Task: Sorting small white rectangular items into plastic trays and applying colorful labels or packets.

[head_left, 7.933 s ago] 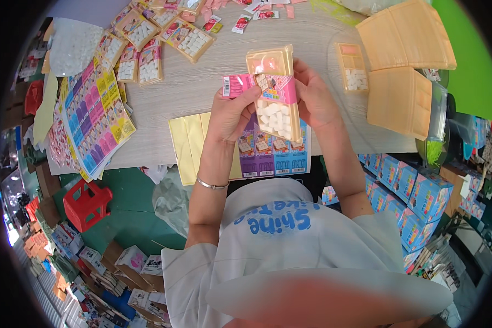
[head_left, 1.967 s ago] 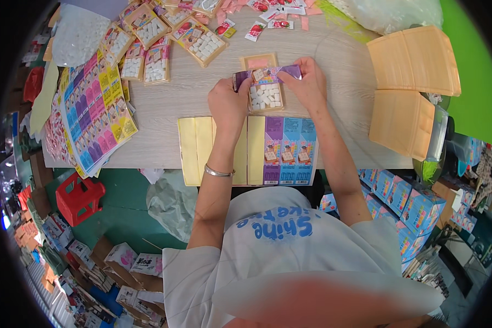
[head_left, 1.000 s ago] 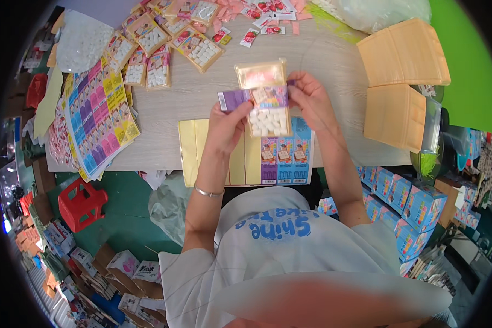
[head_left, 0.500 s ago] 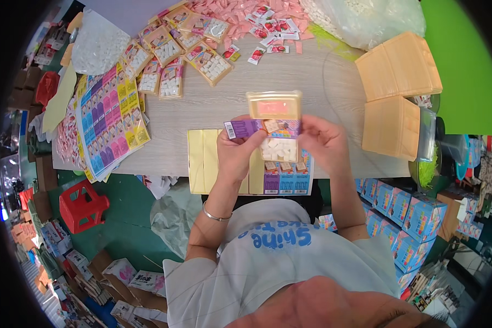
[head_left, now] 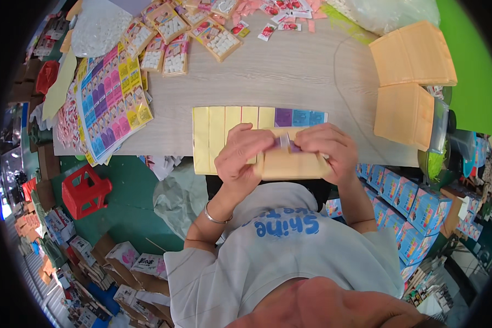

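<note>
A cream plastic tray is held between my two hands at the front edge of the table, its plain underside showing. My left hand grips the tray's left side. My right hand grips its right side. Between my fingertips a purple label lies against the tray's underside, with fingers of both hands on it. The tray's filled face is hidden. Beneath my hands is a sticker sheet with yellow backing strips and some purple and blue labels left on it.
Filled trays of white pieces are piled at the back left, beside printed label sheets. Small strawberry-print sachets lie at the back. Stacked empty cream trays stand at the right. A red stool is on the floor.
The tray has been turned over, from its white-filled face to its plain underside, and brought nearer to me. My fingers have moved onto the label at the underside's middle.
</note>
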### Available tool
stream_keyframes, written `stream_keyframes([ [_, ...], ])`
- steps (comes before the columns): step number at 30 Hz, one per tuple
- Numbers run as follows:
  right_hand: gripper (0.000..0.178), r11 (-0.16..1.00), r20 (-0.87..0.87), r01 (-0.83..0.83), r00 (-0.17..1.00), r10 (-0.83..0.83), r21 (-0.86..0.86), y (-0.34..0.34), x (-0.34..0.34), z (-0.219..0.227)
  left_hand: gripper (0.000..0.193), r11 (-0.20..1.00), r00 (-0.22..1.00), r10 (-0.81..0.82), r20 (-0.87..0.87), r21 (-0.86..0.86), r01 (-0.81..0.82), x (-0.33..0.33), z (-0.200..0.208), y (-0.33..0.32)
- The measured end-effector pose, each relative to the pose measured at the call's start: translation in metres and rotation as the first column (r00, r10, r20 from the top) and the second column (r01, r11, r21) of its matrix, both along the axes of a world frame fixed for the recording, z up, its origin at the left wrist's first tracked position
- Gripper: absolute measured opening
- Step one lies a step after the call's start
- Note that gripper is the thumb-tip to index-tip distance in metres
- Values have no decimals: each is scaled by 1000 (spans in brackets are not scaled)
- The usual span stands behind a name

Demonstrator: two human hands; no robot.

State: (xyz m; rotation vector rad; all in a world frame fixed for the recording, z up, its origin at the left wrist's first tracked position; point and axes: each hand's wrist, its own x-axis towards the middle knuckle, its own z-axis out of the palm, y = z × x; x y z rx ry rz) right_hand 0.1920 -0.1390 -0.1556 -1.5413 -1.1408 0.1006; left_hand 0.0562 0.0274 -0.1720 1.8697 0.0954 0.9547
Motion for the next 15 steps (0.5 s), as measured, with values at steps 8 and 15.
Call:
stream_keyframes([
  [8, 19, 990, 326, -139, 936, 136, -12, -5, 5, -3, 19, 938, 977, -198, -74, 276, 211, -14, -4, 19],
  [15, 19, 984, 185, -178, 967, 178, -17, -1, -2, -11, 21, 936, 947, -299, -118, 159, 315, -15, -6, 20],
])
